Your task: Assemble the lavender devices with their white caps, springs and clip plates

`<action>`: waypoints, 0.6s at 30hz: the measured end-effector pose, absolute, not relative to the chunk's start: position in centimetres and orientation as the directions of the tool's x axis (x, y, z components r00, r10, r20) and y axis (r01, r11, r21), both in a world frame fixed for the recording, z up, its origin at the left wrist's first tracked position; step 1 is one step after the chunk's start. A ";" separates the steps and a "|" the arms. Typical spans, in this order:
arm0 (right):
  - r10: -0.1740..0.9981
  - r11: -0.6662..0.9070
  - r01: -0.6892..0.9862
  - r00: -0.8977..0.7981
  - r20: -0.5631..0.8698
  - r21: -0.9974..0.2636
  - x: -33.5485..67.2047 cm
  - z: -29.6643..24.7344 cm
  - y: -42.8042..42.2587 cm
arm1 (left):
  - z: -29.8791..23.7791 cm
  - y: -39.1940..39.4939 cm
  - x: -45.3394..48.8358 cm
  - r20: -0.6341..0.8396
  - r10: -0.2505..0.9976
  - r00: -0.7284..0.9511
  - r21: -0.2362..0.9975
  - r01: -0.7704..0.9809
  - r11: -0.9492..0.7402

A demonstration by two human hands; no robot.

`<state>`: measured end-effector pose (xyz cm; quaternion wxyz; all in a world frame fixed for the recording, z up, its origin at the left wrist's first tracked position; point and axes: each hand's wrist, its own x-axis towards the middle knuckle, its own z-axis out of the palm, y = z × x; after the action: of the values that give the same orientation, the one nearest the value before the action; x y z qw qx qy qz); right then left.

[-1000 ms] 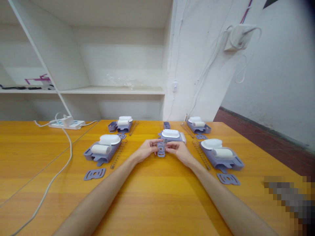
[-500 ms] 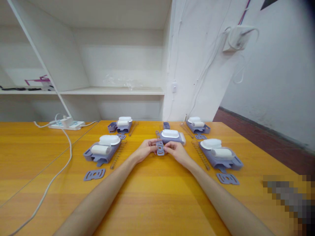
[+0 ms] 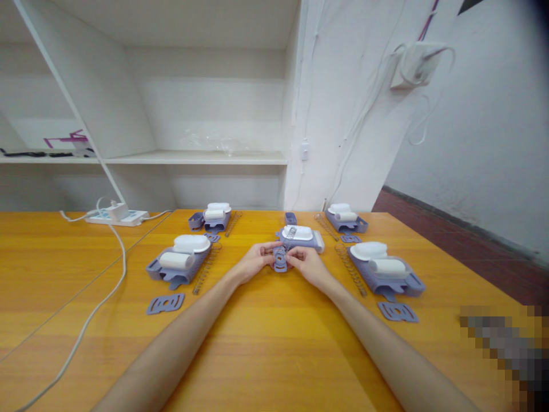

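Observation:
My left hand (image 3: 254,261) and my right hand (image 3: 307,261) meet at the middle of the yellow wooden table (image 3: 266,343). Both pinch a small flat purple plastic plate (image 3: 280,260) between their fingertips. A thin metal spring (image 3: 290,236) rises from the plate, tilted up and to the right, near my right fingertips. Just behind the hands lies a purple tray with a white lid (image 3: 300,236).
Several purple kits with white rolls and lids stand around: front left (image 3: 179,261), back left (image 3: 214,216), back right (image 3: 344,218), front right (image 3: 384,268). Loose springs (image 3: 206,269) and flat purple plates (image 3: 165,303) lie beside them. A power strip (image 3: 115,215) with a white cable is at far left.
The spring, which lay low by the plate, now stands up over it toward the tray. Both hands have stayed where they were, pinched on the plate.

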<state>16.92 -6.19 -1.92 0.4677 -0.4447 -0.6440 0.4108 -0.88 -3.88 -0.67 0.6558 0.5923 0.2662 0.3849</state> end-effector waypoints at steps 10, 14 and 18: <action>0.956 0.251 0.207 -0.204 0.210 -0.946 17.3 -1.5 -6.4 | -0.8 -4.0 -0.8 0.125 0.832 0.541 0.980 -0.196 -0.020; 0.968 0.222 0.171 -0.153 0.197 -0.960 17.0 -1.2 -6.5 | -0.8 -3.9 -0.7 0.124 0.823 0.555 0.984 -0.176 -0.029; 0.973 0.211 0.151 -0.130 0.192 -0.966 16.7 -1.2 -6.5 | -0.9 -3.9 -0.7 0.125 0.815 0.566 0.986 -0.163 -0.037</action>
<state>16.71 -6.52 -1.17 0.4762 -0.4566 -0.6154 0.4313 -0.71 -3.88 -0.88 0.6404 0.6106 0.2667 0.3819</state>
